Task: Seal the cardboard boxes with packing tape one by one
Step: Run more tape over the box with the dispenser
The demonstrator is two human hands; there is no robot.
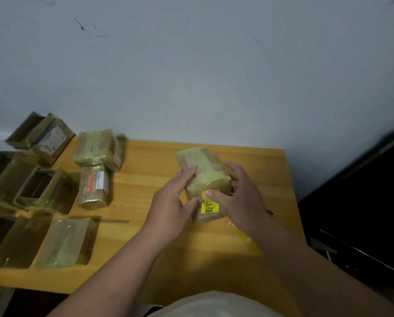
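A small cardboard box (203, 172) wrapped in yellowish tape, with a yellow sticker (211, 205) on its near end, lies on the wooden table (145, 195). My left hand (173, 197) lies against its left side with straight fingers on the top and the thumb at the near end. My right hand (239, 197) cups the right side, its thumb pressing on the sticker. A sheet of clear tape (244, 234) trails from under the box toward me. No tape roll is in view.
Several other taped boxes crowd the table's left: one (100, 149) at the back, one with a label (95, 188), a flat one (65, 241) in front, an open one (40, 188). A wall stands behind; dark furniture (363, 202) lies right of the table edge.
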